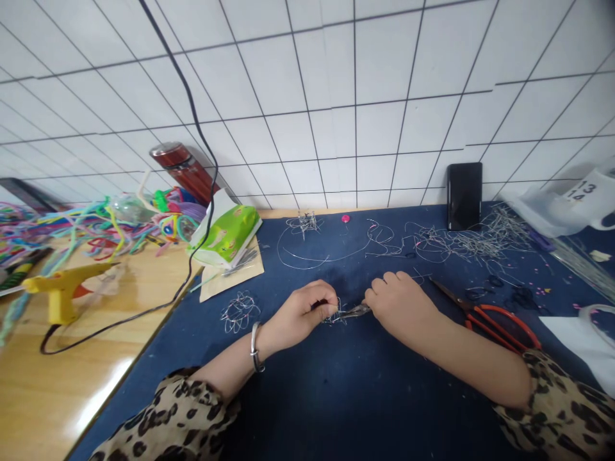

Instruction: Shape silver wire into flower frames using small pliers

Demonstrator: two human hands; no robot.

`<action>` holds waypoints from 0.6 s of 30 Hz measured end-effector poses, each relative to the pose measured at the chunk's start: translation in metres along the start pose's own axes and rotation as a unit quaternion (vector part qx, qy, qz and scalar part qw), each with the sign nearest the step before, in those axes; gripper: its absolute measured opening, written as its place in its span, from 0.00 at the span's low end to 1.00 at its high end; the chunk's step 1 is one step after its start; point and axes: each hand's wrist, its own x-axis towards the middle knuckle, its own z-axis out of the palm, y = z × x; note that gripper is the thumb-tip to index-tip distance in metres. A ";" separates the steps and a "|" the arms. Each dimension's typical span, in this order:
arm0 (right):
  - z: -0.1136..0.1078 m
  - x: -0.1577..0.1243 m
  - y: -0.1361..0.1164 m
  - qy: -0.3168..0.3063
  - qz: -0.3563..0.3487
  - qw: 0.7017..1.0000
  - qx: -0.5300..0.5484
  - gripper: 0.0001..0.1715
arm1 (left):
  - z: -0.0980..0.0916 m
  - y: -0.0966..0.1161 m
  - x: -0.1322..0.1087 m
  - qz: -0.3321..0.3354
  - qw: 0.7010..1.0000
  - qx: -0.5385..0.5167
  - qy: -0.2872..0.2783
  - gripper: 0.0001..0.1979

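Observation:
Between finger and thumb my left hand (307, 312) pinches a small bent piece of thin silver wire (340, 314). My right hand (398, 304) is closed around pliers (355, 311), whose jaws point left and meet the wire close to my left fingertips. The pliers' handles are hidden in my palm. Left of my left hand lies a loose tangle of wire (240, 312). Behind the hands stands a small wire shape (308, 222), with a long curved strand of wire near it. Whether the jaws are closed on the wire is too small to tell.
Red-handled scissors (500, 323) lie beside my right forearm. A phone (464, 196) leans on the tiled wall by a heap of wire (480, 237). At left are a tissue pack (230, 235), a yellow glue gun (65, 294), its black cord and colourful pipe cleaners (96, 224). A mug (589, 195) stands right.

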 end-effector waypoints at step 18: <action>0.002 0.001 0.001 0.022 -0.008 1.000 -0.006 0.11 | 0.003 -0.010 -0.003 -0.100 0.982 -0.158 -0.008 0.07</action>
